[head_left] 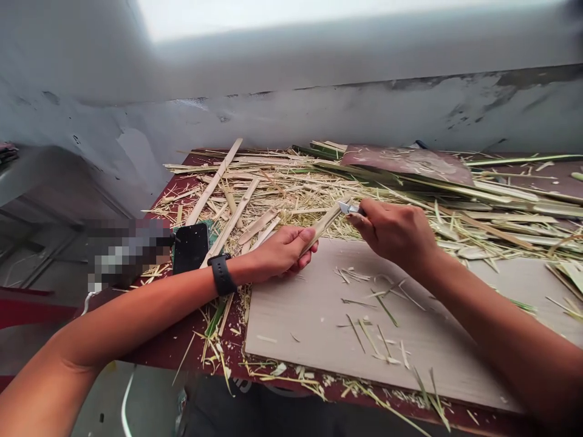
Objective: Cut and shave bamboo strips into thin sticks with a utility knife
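My left hand point(286, 252), with a black watch point(221, 274) on its wrist, is closed around a pale bamboo strip point(325, 221) that slants up and to the right. In my right hand point(395, 229) is a utility knife point(351, 209), its blade at the far end of the strip. The knife's handle is mostly hidden by my fingers. Both hands are above the far edge of a light board point(314, 321), on which thin shavings point(364, 340) lie scattered.
Shavings and split strips point(291, 182) cover the back of the dark red table point(159, 346) along a grey wall point(319, 115). A phone point(191, 247) lies left of my left hand. Longer green-edged strips point(501, 194) and a brown sheet point(405, 162) are at the back right.
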A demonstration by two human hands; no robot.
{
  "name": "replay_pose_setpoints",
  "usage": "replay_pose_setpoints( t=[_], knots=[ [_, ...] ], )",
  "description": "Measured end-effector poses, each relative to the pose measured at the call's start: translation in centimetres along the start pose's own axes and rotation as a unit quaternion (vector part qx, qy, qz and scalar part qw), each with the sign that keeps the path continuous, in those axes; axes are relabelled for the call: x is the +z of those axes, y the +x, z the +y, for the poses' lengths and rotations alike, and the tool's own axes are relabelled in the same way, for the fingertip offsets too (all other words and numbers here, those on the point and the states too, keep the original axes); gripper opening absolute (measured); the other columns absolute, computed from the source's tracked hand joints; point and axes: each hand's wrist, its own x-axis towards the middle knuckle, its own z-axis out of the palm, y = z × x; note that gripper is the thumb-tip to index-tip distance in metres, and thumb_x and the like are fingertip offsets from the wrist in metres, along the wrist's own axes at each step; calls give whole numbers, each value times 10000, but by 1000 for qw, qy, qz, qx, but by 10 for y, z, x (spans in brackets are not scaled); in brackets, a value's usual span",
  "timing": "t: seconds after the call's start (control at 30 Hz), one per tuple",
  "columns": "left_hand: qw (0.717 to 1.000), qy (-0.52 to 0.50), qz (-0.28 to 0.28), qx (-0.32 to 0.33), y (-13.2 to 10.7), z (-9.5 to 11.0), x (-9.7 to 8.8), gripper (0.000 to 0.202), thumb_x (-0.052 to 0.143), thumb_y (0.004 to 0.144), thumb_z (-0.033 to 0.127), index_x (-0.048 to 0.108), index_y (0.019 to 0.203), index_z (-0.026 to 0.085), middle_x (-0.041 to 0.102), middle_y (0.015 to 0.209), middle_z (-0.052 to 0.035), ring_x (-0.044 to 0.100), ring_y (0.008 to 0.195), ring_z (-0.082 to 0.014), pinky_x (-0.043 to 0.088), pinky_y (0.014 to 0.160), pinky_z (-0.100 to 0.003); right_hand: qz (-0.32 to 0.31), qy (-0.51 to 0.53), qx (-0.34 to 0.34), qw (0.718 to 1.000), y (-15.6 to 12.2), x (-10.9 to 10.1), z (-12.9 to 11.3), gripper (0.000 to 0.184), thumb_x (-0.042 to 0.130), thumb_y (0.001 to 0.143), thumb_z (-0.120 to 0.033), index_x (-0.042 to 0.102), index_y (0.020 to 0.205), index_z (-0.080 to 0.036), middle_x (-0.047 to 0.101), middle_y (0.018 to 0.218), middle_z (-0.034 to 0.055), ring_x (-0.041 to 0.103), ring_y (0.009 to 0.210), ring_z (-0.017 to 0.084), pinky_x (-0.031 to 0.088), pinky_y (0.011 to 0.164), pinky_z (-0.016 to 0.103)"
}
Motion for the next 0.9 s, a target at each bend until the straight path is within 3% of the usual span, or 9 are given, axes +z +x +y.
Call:
replay_pose_setpoints(
  t=[0.13,0.37,0.57,0.77,0.83,0.9],
  knots=[
    [1000,-19,5,-16,0,2,1,382,331,1146,398,484,854,205,452,559,91,312,392,-51,234,376,-165,-13,27,-29,999,1,-2,-7,551,244,1090,-631,384,716,-252,459,546,8,310,471,139,224,515,311],
    [999,-35,12,-13,0,3,0,381,333,1143,388,481,843,206,453,545,89,312,395,-57,250,377,-164,-27,49,-69,996,-5,10,-28,542,261,1122,-558,471,746,-229,542,570,24,409,489,143,267,528,295],
    [999,-32,8,-28,1,4,2,392,342,1142,412,474,835,207,459,557,91,316,399,-52,246,374,-155,4,-29,-94,995,-7,13,-10,659,222,1103,-663,530,746,-202,576,611,49,415,502,148,217,519,283],
    [999,-40,17,-31,6,5,4,413,310,1152,406,465,828,203,442,547,89,307,398,-48,225,383,-153,13,-114,-49,992,-5,21,-9,734,207,1078,-717,601,762,-185,583,625,69,405,529,154,152,544,304],
    [998,-47,20,-29,5,5,3,414,307,1153,401,459,823,203,432,542,90,299,402,-48,226,387,-153,-1,-111,-41,993,-1,21,-7,729,224,1068,-733,594,753,-189,594,639,74,388,529,150,150,549,309],
    [998,-50,19,-36,2,4,3,416,301,1153,407,448,818,208,422,535,93,284,397,-51,220,382,-156,-1,-94,10,996,2,13,4,708,211,1076,-710,561,732,-200,575,629,77,356,518,143,157,556,322]
  ],
)
